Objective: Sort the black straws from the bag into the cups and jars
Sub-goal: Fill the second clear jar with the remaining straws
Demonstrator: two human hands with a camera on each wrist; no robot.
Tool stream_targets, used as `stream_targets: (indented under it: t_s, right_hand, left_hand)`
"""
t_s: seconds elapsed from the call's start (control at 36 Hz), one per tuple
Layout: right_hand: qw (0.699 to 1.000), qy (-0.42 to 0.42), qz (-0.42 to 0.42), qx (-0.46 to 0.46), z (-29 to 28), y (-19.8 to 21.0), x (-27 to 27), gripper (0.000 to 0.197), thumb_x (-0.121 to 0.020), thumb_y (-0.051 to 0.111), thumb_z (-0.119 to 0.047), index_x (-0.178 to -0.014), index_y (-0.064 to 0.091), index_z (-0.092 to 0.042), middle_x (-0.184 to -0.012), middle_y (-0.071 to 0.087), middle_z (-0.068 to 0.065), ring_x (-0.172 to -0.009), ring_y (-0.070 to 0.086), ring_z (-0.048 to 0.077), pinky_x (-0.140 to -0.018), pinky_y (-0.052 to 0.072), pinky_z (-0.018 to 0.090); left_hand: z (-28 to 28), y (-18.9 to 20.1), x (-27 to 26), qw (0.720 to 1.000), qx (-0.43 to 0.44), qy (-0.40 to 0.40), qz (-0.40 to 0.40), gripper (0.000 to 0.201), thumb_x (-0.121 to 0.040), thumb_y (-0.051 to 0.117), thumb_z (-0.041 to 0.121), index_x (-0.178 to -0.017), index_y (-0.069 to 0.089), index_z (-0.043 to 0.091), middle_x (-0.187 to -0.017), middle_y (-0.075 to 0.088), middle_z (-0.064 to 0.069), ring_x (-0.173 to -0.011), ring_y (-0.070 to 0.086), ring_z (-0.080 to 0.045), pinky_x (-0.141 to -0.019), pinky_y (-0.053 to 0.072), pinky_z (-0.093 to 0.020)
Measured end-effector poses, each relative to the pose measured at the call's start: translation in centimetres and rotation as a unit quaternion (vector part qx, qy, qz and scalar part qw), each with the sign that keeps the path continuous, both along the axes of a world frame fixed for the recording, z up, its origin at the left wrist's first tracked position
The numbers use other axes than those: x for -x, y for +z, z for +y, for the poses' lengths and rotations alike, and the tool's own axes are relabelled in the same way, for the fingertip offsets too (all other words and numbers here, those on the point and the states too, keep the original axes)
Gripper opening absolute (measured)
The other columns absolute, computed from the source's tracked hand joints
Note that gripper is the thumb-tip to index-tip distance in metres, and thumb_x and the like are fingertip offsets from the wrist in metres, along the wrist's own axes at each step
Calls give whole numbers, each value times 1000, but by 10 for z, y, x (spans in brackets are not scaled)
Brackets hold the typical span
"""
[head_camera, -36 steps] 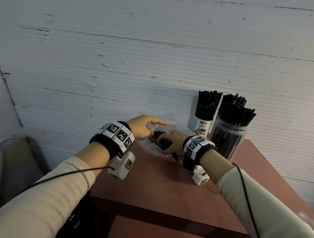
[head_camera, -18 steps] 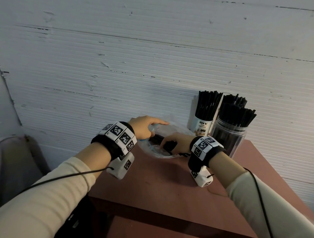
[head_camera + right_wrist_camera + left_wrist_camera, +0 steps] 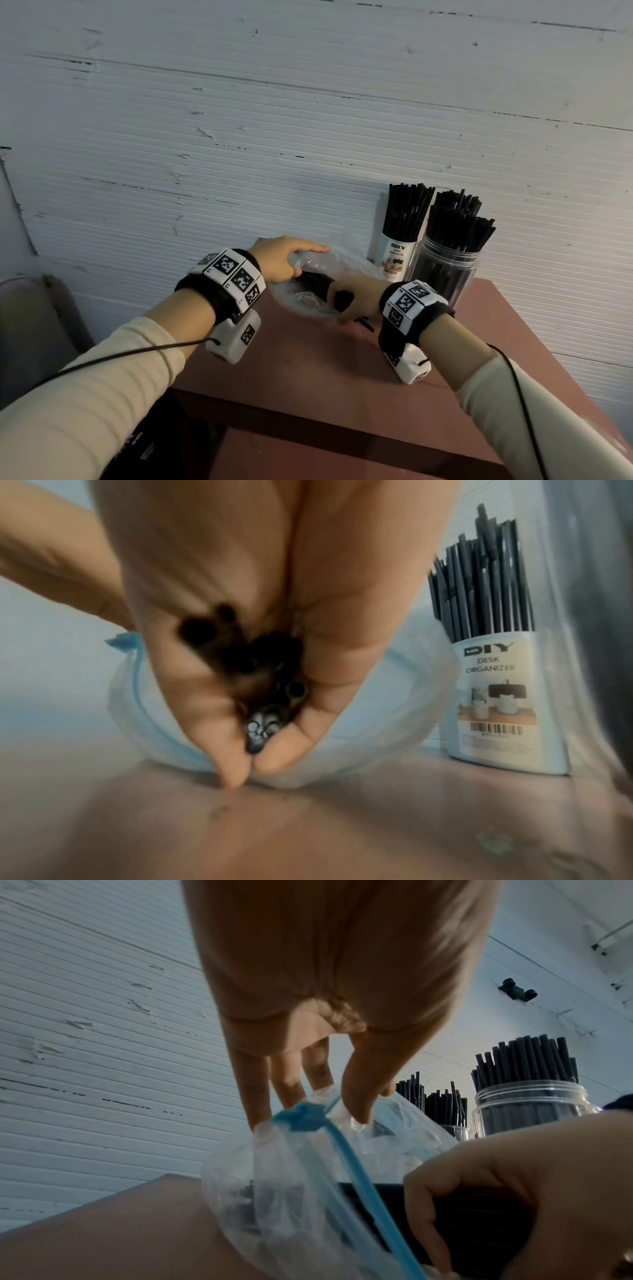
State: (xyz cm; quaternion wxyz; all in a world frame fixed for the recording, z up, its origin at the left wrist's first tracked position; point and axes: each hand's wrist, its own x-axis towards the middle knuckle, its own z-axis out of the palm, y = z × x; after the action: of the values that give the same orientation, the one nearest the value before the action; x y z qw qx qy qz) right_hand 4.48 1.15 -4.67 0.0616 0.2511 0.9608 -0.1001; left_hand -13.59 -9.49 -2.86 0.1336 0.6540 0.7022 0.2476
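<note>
A clear zip bag with a blue slider lies on the reddish table. My left hand pinches the bag's upper rim and holds its mouth up. My right hand grips a bundle of black straws at the bag's mouth, their ends pointing back at the wrist. A white DIY desk-organizer cup and a clear jar stand at the back right, both packed with upright black straws. A third container of straws stands behind them.
A white ribbed wall runs close behind the table. The table's front edge lies near my forearms. A grey object sits at the far left below table height.
My right hand has drawn to the right and slightly back with the straw bundle in its grip. The left hand has kept its hold on the bag's rim, lifting it a little.
</note>
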Motion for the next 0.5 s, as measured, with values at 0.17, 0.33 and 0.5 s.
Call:
stream_targets:
  t_s: [0.17, 0.33, 0.5]
  right_hand:
    - [1000, 4, 1, -24, -7, 5, 0, 36, -79, 70, -12, -113, 62, -23, -109, 54, -5, -93, 46, 12, -73, 38, 21]
    - [998, 4, 59, 18, -13, 15, -24, 35, -82, 64, -7, -111, 65, -25, -113, 56, -5, -97, 49, 12, -74, 37, 18]
    - [995, -6, 69, 70, -22, 28, -72, 32, -83, 64, -10, -107, 64, -31, -105, 57, -10, -94, 54, 10, -77, 41, 18]
  left_hand:
    - [-4, 2, -6, 1000, -3, -11, 19, 65, -90, 53, -8, -141, 48, 34, -150, 42, 8, -80, 48, 19, -51, 37, -5]
    - [-1, -8, -10, 999, -22, -16, 30, 75, -82, 57, -8, -137, 48, 42, -146, 48, 3, -113, 60, -10, -93, 49, -26]
    - [-9, -11, -35, 986, -137, 33, 91, 57, -72, 75, 16, -124, 59, 35, -146, 35, -1, -136, 32, -22, -110, 33, -41]
